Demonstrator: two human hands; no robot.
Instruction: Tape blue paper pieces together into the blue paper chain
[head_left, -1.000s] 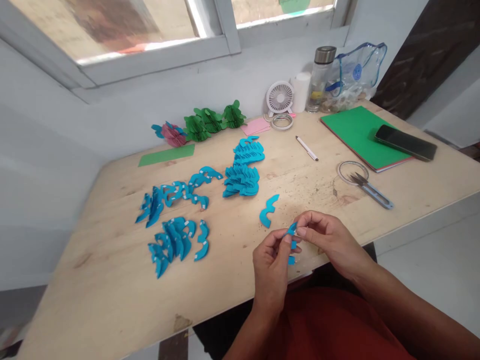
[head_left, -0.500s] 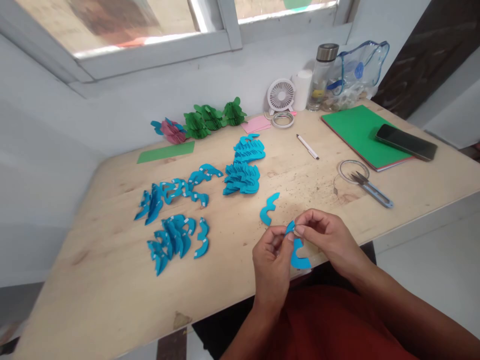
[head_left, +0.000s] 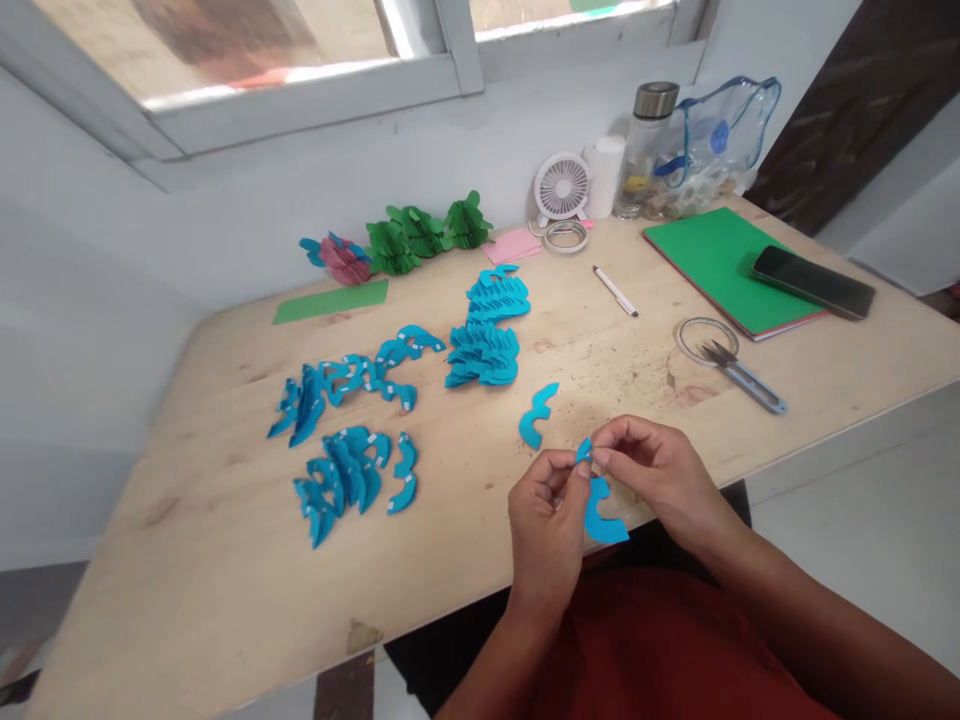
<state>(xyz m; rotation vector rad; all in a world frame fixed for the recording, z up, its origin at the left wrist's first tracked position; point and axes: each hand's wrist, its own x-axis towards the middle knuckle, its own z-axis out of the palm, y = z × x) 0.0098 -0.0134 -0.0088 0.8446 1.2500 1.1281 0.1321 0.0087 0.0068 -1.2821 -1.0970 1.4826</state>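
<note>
Blue paper piece [head_left: 596, 518]: pinched in left hand [head_left: 550, 500], scalloped end toward 5 o'clock | Right hand [head_left: 661, 468]: fingertips together at its upper end, anything gripped too small to tell | Risk: uneven pull could crease or tear thin paper | Loose piece [head_left: 532, 428], 10 o'clock: stray knuckle could shift it | Snips [head_left: 750, 384], 2 o'clock: points could prick a careless reach

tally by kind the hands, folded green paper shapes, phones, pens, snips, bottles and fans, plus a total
Hands: 2, left hand pinching blue paper and right hand at its edge
Folded green paper shapes: 3
Phone: 1
Pen: 1
Snips: 1
Bottle: 1
Fan: 1
Total: 10
</note>
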